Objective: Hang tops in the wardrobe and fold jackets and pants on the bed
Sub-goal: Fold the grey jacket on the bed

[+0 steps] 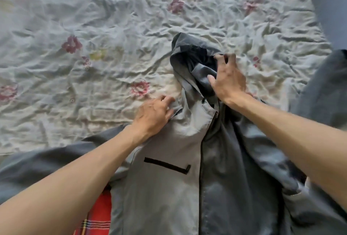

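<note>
Jacket (169,187): grey, with a hood; it lies front side up on the bed, from the 6 o'clock edge of the view up to the centre.
Hood (187,54): points toward 12 o'clock, crumpled, its dark lining showing inside.
Front zipper (201,169): runs down the middle, with the lighter grey panel at its 9 o'clock side and the darker, wrinkled panel at its 3 o'clock side.
Chest pocket (167,165): a black slanted zipper line on the lighter panel.
Left hand (153,117): at 9 o'clock from the collar, on the jacket's shoulder; the fingers are bent and grasp the fabric at the shoulder edge.
Right hand (229,80): at 3 o'clock from the hood; the fingers and thumb are curled into the hood opening and grasp its fabric.
Bed sheet (93,28): pale, very wrinkled, with pink flowers; it fills the view from 9 o'clock to 12 o'clock.
Red checked cloth (97,214): at 7 o'clock, partly under the jacket's edge.
Second grey garment (323,92): at 3 o'clock, on the bed near the right forearm; which kind of garment, I cannot tell.
</note>
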Demonstrator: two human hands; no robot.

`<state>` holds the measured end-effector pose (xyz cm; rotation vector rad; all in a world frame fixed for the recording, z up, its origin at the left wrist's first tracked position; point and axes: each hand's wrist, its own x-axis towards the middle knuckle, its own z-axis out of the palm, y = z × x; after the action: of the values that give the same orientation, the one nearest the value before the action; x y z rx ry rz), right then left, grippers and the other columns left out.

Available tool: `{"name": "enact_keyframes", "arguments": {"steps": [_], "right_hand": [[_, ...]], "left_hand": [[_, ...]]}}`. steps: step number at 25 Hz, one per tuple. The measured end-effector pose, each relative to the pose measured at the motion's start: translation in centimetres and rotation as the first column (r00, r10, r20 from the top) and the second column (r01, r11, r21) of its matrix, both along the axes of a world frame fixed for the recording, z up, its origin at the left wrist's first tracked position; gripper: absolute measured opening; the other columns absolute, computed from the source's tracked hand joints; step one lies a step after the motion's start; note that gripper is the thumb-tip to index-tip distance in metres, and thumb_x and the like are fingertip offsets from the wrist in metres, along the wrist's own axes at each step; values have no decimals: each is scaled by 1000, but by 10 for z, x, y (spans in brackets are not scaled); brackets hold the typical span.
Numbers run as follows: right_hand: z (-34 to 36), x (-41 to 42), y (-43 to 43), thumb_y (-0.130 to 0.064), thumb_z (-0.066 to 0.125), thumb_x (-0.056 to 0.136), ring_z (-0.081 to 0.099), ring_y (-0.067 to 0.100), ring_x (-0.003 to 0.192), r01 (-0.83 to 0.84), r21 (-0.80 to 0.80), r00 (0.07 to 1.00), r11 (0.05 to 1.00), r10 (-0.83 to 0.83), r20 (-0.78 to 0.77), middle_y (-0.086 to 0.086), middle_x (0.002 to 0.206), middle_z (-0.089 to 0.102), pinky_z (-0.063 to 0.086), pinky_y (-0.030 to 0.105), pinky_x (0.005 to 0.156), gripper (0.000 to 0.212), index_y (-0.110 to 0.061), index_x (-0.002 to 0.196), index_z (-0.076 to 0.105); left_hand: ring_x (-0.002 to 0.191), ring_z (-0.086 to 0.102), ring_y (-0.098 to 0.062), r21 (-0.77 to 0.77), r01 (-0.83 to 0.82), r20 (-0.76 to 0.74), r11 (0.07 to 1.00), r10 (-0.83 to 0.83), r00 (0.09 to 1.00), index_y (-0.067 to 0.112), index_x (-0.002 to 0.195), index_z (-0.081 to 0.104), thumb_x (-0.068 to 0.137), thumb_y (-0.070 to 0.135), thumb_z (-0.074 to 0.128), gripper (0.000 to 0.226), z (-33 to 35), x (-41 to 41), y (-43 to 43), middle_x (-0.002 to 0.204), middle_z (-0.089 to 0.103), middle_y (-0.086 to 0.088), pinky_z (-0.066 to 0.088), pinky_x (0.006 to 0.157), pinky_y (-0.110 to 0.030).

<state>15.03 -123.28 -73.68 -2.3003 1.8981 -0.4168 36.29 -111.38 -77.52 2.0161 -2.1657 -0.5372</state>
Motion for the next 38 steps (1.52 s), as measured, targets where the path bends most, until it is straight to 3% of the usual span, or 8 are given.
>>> {"name": "enact_keyframes", "arguments": {"steps": [3,9,14,17,20,26,33,38], "right_hand": [[-3,20,-69,-42,70,83,59,36,108,96,283,994,954,-75,-84,10,144,40,50,41,85,82,-32,150,25],[-33,11,-87,-30,71,83,60,30,106,116,450,993,886,-98,-64,10,114,63,48,38,88,65,-17,138,40],[-41,-19,-91,-23,74,82,66,29,88,44,585,969,810,-177,172,11,94,70,54,36,77,34,-13,112,63],[-23,-30,-84,-15,63,87,65,21,74,165,457,737,874,-417,532,4,83,66,49,29,65,13,-12,99,61],[17,-44,-70,-11,56,92,57,12,99,389,312,451,867,-474,756,4,124,53,38,2,65,55,-18,142,34],[-37,-5,67,-31,69,87,47,22,112,5,301,893,953,-139,427,5,119,47,42,36,98,49,-16,129,51],[-89,14,91,-24,79,77,46,27,115,159,364,823,918,-327,464,8,124,52,35,34,102,64,-15,132,47],[-99,12,97,-19,80,77,48,24,114,142,310,810,940,-290,509,6,123,54,32,26,99,64,-15,133,48]], "left_hand": [[72,62,-23,336,-216,-217,917,298,930,9,91,64,93,28,59,20,13,-15,-32,82,66,-6,49,62,-32],[45,55,-7,689,-338,-636,641,758,142,10,74,58,90,14,70,21,27,-42,-114,53,60,3,41,43,-19],[72,60,-13,620,-413,-641,668,734,224,17,106,64,88,15,68,18,25,-50,-150,89,68,-3,48,60,-24],[80,60,-12,-49,-519,-537,854,415,734,20,105,64,88,21,63,17,51,-49,-148,90,67,5,46,69,-28],[96,62,-16,-267,-256,-347,929,155,925,19,128,54,92,38,63,42,76,-43,-146,111,65,5,46,83,-31],[99,66,-23,179,-179,-53,968,191,980,20,122,56,86,44,72,46,27,20,-29,113,67,0,51,84,-37],[73,64,-21,-211,184,142,960,-157,977,20,104,60,89,41,63,26,3,11,31,90,64,1,46,53,-31],[81,65,-35,320,-677,-186,663,744,641,9,75,62,96,39,55,37,-15,64,14,77,66,-13,46,62,-38]]}}
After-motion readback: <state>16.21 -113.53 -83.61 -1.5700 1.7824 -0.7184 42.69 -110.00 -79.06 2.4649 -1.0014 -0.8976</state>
